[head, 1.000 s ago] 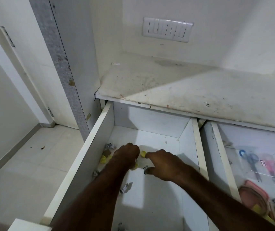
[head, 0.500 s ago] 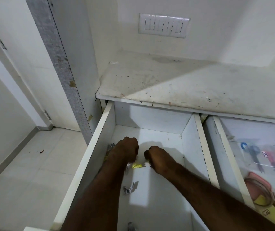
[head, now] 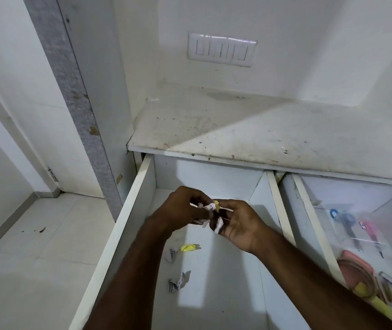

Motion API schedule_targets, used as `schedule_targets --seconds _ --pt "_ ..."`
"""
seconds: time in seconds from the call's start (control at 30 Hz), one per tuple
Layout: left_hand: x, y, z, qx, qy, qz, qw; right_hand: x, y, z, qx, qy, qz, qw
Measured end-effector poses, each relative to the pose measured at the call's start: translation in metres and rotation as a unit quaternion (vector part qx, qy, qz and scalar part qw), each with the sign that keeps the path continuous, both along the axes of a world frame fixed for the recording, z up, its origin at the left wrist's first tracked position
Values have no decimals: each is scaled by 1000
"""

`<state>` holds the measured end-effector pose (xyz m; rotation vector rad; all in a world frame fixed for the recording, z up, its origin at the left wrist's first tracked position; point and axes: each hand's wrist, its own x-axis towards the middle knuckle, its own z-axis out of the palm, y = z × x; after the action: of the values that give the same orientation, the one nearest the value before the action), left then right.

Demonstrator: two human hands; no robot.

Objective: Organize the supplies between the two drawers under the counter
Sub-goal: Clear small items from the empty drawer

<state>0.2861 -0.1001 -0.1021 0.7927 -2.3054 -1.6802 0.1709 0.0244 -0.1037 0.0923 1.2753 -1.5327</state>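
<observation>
Gathering crumpled scraps out of the left drawer (head: 128,229) looks like the step in hand, and it is partway done. Nearest the drawer's front lies a grey-white scrap (head: 177,282) on the floor of the drawer, then a smaller grey one (head: 171,254) just beside a yellow scrap (head: 188,247), all three loose and apart from the hands. Above them, over the middle of the drawer, the left hand (head: 183,210) pinches a wad of white and yellow scraps (head: 210,210), its grip closed on them, and the right hand (head: 240,225) is cupped palm-up with fingers curled round the same wad.

To do this well, I would settle the wad wholly into the cupped right palm before letting go with the left, since such light paper is likely to spill. Then the left hand can pick the three loose pieces, yellow first as the closest to it.

The right drawer (head: 309,210) beyond the divider holds scissors (head: 343,222), a pink pouch (head: 354,263) and other supplies. Farthest, the desk (head: 261,129) above both drawers is stained.
</observation>
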Motion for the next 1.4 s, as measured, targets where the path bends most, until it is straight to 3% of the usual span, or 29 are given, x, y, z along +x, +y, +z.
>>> schedule_targets --seconds 0.07,0.3,0.5,0.67,0.77,0.83,0.9,1.0,1.1,1.17,1.27,1.4 --pt "-3 11 9 10 32 -9 999 4 2 6 -9 -10 -5 1000" --pt "-25 82 31 -124 60 -30 990 -2 38 29 -35 -5 -43 998" --pt "-46 138 66 -45 127 -176 975 -30 113 42 -23 8 -129 991" --pt "-76 183 81 -173 139 -284 933 -47 186 52 -24 51 -150 987" --pt "-94 208 76 -262 153 -325 896 -53 226 46 57 102 -179 977" --pt "-102 226 64 -262 132 -361 885 -55 252 39 146 182 -151 961" --pt "-107 241 48 -262 105 -383 880 -55 274 35 216 281 -31 935" --pt "-109 252 29 -283 51 -422 860 -60 295 30 279 327 152 890" --pt "-111 252 24 -267 10 -454 850 -71 305 34 309 451 332 769" --pt "-110 248 33 -230 6 -459 858 -80 311 36 301 494 362 731" --pt "-104 232 48 -196 31 -385 902 -95 316 42 274 522 342 732" --pt "-85 185 54 -219 60 -239 944 -105 292 62 208 586 331 710"
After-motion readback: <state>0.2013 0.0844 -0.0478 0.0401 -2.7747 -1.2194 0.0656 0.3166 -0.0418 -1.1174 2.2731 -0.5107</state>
